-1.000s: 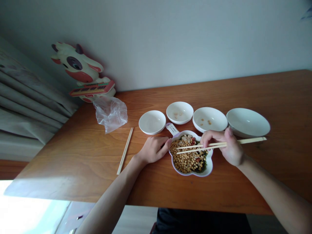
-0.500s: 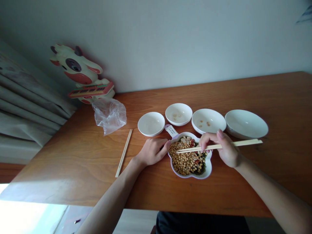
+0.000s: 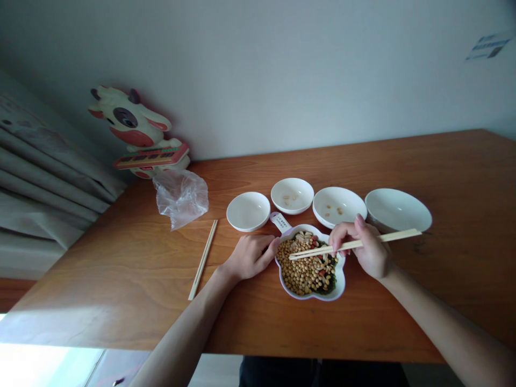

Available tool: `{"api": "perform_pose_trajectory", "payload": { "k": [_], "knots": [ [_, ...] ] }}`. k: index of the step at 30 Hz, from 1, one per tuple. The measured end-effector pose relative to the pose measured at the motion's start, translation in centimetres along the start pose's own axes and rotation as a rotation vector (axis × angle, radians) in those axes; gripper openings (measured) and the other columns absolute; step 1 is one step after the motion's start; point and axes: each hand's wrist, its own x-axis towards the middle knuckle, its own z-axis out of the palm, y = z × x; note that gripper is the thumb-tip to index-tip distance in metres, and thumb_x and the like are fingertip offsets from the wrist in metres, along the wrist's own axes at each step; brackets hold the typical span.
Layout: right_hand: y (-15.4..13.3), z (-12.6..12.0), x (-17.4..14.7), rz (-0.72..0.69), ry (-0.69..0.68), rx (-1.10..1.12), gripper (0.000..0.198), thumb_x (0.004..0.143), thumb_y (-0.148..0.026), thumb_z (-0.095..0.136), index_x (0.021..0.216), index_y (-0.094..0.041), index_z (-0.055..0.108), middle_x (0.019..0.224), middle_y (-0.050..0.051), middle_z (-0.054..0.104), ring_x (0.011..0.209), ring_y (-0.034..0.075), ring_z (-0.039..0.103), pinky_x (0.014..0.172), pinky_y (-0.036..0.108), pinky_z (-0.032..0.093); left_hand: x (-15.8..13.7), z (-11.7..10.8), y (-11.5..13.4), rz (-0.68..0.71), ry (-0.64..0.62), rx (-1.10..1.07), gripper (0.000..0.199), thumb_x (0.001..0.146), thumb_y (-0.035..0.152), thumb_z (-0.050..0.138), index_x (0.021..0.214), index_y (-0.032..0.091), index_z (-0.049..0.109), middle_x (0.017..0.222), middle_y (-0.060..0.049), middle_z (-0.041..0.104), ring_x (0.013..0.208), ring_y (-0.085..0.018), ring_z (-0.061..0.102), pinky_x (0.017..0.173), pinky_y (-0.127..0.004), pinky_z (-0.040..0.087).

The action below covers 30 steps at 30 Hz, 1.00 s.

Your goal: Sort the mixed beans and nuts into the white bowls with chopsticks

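My right hand (image 3: 365,247) is closed around a pair of wooden chopsticks (image 3: 397,235), held slanting over a white flower-shaped bowl (image 3: 339,282) with a purple rim and a short handle. The chopstick tips touch or hover just above soybeans (image 3: 296,277) in its left part; whether a bean is between them cannot be made out. Peanuts (image 3: 305,236), a few red pieces and small green beans (image 3: 328,285) lie among them. My left hand (image 3: 252,255) rests on the table with fingers curled, the thumb and fingertips gripping the bowl's left rim.
Behind the bowl stand a white bowl (image 3: 248,212), one with pale pieces (image 3: 292,195), another with brownish pieces (image 3: 339,207), and a wider bowl (image 3: 398,209). Leftward lie spare chopsticks (image 3: 202,259), a clear plastic bag (image 3: 181,199) and a cow toy (image 3: 139,134) with keyboard.
The view has shifted slightly, so everything sits a little lower in the picture. The chopstick tips stay over the soybeans, with only a slight shift. My left hand keeps its place at the rim.
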Motion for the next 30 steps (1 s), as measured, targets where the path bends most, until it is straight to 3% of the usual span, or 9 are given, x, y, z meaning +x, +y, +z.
{"api": "perform_pose_trajectory", "payload": {
  "k": [8, 18, 30],
  "knots": [
    [-1.0, -0.1, 0.9, -0.059, 0.213, 0.255, 0.076, 0.109, -0.070, 0.037, 0.065, -0.022, 0.077, 0.058, 0.009, 0.067, 0.049, 0.018, 0.053, 0.048, 0.034, 0.037, 0.1, -0.2, 0.4, -0.016, -0.008, 0.002, 0.049, 0.117, 0.044, 0.034, 0.076, 0.020, 0.047, 0.071, 0.000, 0.058, 0.063, -0.014, 0.047, 0.065, -0.030, 0.034],
    [-0.8, -1.6, 2.0, -0.244, 0.532, 0.197, 0.069, 0.107, -0.069, 0.042, 0.066, -0.026, 0.077, 0.062, 0.009, 0.069, 0.050, 0.021, 0.057, 0.047, 0.039, 0.034, 0.0, -0.1, 0.0, -0.009, 0.003, -0.002, 0.048, 0.117, 0.044, 0.034, 0.079, 0.020, 0.048, 0.072, 0.000, 0.058, 0.064, -0.013, 0.046, 0.066, -0.030, 0.032],
    [-0.9, -2.9, 4.5, -0.227, 0.620, 0.201, 0.068, 0.099, -0.079, 0.049, 0.071, -0.023, 0.075, 0.062, 0.007, 0.069, 0.046, 0.016, 0.052, 0.040, 0.033, 0.028, 0.1, 0.2, -0.1, 0.021, 0.031, 0.025, 0.050, 0.118, 0.045, 0.032, 0.078, 0.020, 0.049, 0.072, -0.001, 0.060, 0.064, -0.014, 0.047, 0.065, -0.031, 0.030]
  ]
}}
